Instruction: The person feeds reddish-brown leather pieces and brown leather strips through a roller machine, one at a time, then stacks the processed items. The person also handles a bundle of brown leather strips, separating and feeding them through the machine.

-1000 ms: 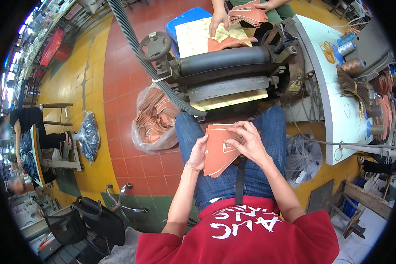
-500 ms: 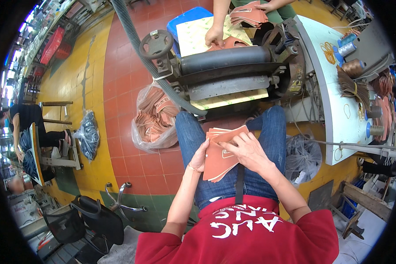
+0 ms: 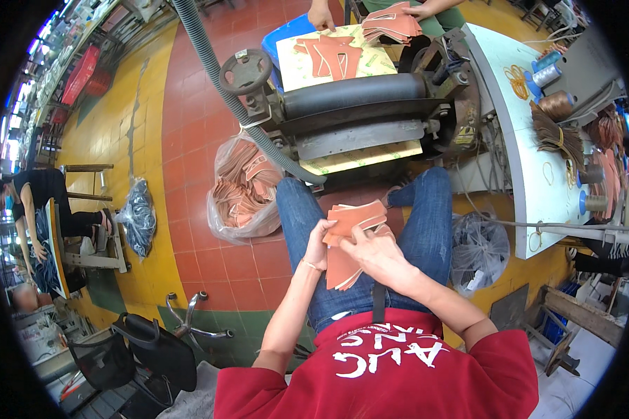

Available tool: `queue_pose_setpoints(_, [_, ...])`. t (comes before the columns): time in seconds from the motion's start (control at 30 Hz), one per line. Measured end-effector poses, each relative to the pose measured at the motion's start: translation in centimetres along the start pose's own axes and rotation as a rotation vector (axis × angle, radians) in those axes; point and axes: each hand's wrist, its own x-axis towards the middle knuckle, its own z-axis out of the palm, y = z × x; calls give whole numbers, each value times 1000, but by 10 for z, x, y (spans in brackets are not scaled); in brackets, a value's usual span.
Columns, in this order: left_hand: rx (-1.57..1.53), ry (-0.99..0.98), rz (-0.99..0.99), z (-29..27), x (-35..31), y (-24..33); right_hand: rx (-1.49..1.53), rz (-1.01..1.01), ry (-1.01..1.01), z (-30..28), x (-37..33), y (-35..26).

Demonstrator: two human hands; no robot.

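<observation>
Holding a fanned stack of reddish-brown leather pieces [image 3: 346,241] over the lap, just in front of the roller machine [image 3: 360,119]: left hand [image 3: 318,244] closed on the stack's left edge, right hand [image 3: 372,253] curled over the top, fingers gripping the upper pieces. Pieces are thin, flat, matte, cut to curved and notched outlines; several layers show at the fanned edge. By the look of it the sorting or feeding is partway: the stack in the hands is sizeable, and a clear plastic bag [image 3: 241,192] left of the machine, on the red tiled floor, holds many more of the same cut pieces, so plenty seems left. Beyond the machine, on its far side, a yellowish patterned board [image 3: 370,63] carries a few pieces laid flat, and another person's hands [image 3: 321,17] work there with a further pile of pieces [image 3: 393,24]; that suggests some pieces are already through. The machine has a dark, smooth cylindrical roller, a grey metal plate below it and a round handwheel at its left end, with a ribbed grey hose [image 3: 220,70] running past. Right of the machine, a white worktop [image 3: 531,181] bears thread spools and a bundle of brown fibre. A second clear bag [image 3: 479,251] sits below the worktop.
</observation>
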Motion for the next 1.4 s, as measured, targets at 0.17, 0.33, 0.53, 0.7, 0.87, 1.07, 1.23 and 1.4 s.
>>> queue_pose_setpoints(0.17, [148,54,-18,4,6,3,80,-22,-60,-14,-3,-14])
queue_pose_setpoints(0.33, [-29,24,25,-2,-1,14,531,-133,110,-65,-24,7])
queue_pose_setpoints(0.53, [-50,-36,114,-7,6,17,1281,276,331,-57,11,59])
queue_pose_setpoints(0.7, [12,-140,59,-3,8,15,1689,635,420,-2,63,132])
queue_pose_setpoints(0.87, [7,4,79,-2,8,13,1940,747,700,38,77,161])
queue_pose_setpoints(1.07, [0,-5,81,-3,7,13,1921,584,1048,41,98,173])
queue_pose_setpoints(1.23, [30,-6,149,-1,9,11,1441,878,1252,63,73,142])
queue_pose_setpoints(1.4, [-99,-154,115,2,4,13,1416,1000,789,69,26,93])
